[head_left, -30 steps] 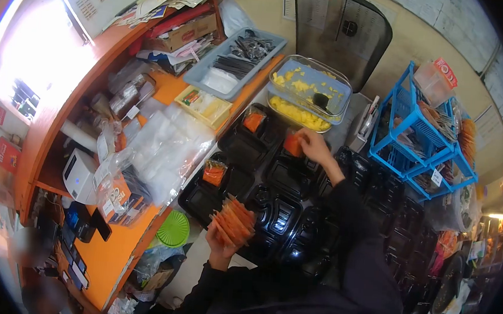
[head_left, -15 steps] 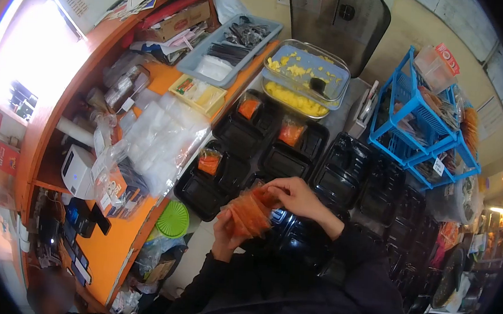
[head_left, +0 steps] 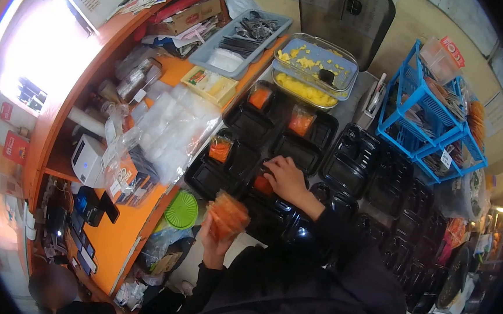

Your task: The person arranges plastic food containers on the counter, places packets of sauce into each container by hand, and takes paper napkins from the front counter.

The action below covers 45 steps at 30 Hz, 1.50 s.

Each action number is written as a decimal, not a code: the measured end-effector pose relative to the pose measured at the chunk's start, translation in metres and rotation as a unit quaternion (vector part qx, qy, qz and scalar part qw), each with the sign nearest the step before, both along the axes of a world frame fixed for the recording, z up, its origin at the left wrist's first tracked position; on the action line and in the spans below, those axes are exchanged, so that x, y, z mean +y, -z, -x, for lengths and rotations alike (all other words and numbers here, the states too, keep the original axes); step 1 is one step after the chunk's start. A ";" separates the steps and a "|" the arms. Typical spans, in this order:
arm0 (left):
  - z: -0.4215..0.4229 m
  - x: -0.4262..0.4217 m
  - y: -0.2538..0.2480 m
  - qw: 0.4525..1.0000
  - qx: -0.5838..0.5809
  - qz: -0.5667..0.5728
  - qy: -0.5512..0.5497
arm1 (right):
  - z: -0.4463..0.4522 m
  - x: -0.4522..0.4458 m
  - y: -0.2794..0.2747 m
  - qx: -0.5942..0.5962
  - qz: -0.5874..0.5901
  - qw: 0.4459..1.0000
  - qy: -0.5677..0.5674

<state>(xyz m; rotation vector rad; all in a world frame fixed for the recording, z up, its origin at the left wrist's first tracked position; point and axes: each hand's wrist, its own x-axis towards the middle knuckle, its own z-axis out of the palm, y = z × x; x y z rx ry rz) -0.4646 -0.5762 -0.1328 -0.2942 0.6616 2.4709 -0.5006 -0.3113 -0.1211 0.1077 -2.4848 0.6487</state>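
Observation:
My left hand [head_left: 215, 242] is closed around a stack of clear packets of shredded orange food, seemingly carrot [head_left: 227, 216], held in front of the trays. My right hand [head_left: 289, 182] reaches down into a black compartment tray [head_left: 264, 219], its bent fingers at one orange packet [head_left: 263, 185] lying in a small compartment. The hand partly covers that packet. Three other trays hold one such packet each: the back-left packet [head_left: 260, 97], the back-middle packet [head_left: 302, 121] and the left packet [head_left: 220, 149].
More black trays [head_left: 350, 158] run to the right. Behind stand glass dishes of yellow food [head_left: 305, 91] and a blue basket rack [head_left: 423, 119]. Plastic bags [head_left: 175, 125] and a cutlery bin [head_left: 242, 42] lie on the orange counter [head_left: 111, 249]. Another person [head_left: 55, 289] is at lower left.
My right hand has moved forward from the stack, carrying one packet into a tray. My left hand has shifted slightly left and down with the stack. The view has shifted a little.

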 end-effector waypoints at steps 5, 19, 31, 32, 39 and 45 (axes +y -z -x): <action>-0.015 0.020 -0.019 0.996 0.050 0.019 0.065 | -0.054 -0.019 -0.073 -0.254 0.309 0.899 -0.176; -0.143 0.024 0.042 0.964 -0.047 -0.190 0.180 | -0.220 -0.025 -0.078 -0.298 0.528 0.795 0.017; -0.161 0.017 0.010 0.979 -0.014 -0.107 0.170 | -0.156 0.075 0.024 -0.152 0.149 0.976 0.045; -0.158 0.018 0.008 0.980 -0.007 -0.106 0.168 | -0.156 0.075 0.030 -0.132 0.078 0.986 0.064; -0.143 0.063 -0.008 0.981 0.031 -0.113 0.155 | -0.206 0.025 -0.059 -0.294 0.398 0.869 -0.015; -0.136 0.122 -0.007 0.974 0.065 -0.114 0.186 | -0.223 0.047 -0.077 -0.266 0.348 0.899 -0.015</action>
